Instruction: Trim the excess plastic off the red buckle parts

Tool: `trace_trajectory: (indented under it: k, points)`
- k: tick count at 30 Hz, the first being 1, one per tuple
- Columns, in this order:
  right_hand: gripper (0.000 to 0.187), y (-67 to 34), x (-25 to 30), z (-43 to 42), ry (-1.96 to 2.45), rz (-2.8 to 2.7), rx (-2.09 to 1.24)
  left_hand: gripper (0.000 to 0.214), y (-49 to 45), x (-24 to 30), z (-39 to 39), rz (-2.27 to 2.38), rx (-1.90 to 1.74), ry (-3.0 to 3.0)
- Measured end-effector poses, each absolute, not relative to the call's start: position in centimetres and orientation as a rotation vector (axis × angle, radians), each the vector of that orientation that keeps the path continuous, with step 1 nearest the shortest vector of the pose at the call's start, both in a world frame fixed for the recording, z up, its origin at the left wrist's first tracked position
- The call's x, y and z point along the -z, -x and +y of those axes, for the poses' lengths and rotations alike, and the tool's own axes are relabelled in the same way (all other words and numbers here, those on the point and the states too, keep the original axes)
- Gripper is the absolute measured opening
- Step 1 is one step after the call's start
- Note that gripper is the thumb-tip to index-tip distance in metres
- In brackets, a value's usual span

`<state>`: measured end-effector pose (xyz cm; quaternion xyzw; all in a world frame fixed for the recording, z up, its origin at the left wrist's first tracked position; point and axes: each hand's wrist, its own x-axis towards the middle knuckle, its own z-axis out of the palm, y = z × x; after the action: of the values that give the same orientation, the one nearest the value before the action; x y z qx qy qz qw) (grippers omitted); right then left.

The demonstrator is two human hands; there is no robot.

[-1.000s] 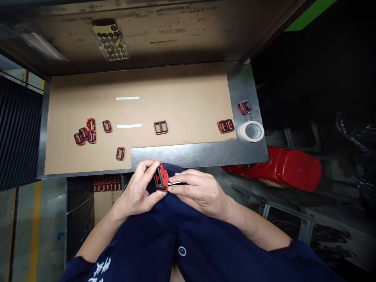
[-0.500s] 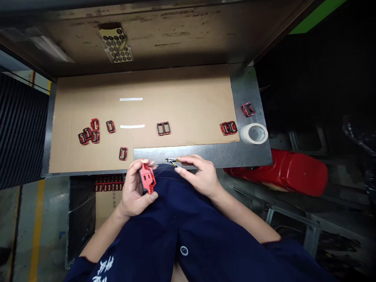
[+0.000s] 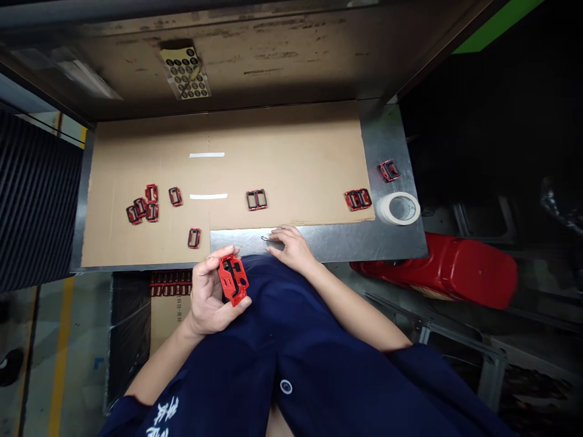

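Observation:
My left hand point(image 3: 210, 297) grips a red plastic housing point(image 3: 234, 280) with black inner parts between fingertips and thumb, held in front of my body below the table edge. My right hand point(image 3: 292, 247) rests low over the bare metal strip at the front of the table. From between its thumb and fingers pokes the tip of a small two-pronged metal tool point(image 3: 265, 238); the hand hides most of it. Nearest to my left hand on the cardboard is a single red-and-black frame point(image 3: 194, 238). A pair of such frames point(image 3: 256, 199) lies beyond my right hand.
Several red-and-black frames point(image 3: 140, 207) cluster at the left, with another frame point(image 3: 175, 196) beside them. More frames point(image 3: 357, 199) and a roll of tape point(image 3: 386, 209) sit at the right. A red plastic body point(image 3: 483, 273) stands beyond the table's right end.
My right hand has moved forward with the metal tool, down to the table's metal strip. My left hand has turned the red housing so that more of its inside shows.

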<state>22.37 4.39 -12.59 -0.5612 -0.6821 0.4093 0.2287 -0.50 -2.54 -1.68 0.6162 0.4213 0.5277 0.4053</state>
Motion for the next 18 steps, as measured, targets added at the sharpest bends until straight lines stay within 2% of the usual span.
trace_trajectory:
  k: [3,6,9,12,18]
  points:
    - [0.019,-21.9,7.1,4.1,1.419,-1.810,-1.242,0.075,0.8,2.1,-2.5,1.096,-1.308,-1.718]
    - [0.028,-21.2,1.1,3.5,1.043,-1.559,-1.652,0.080,1.0,2.2,-2.2,1.135,-1.275,-1.905]
    - [0.025,-20.3,-2.6,3.1,0.993,-1.567,-1.709,0.086,1.0,1.9,-1.8,1.117,-1.289,-2.038]
    - [0.016,-19.6,-3.4,3.1,1.059,-1.616,-1.684,0.086,0.8,1.5,-1.5,1.121,-1.280,-2.107]
    - [0.009,-19.0,-2.5,3.2,1.146,-1.605,-1.733,0.085,0.9,1.7,-1.4,1.111,-1.270,-2.075]
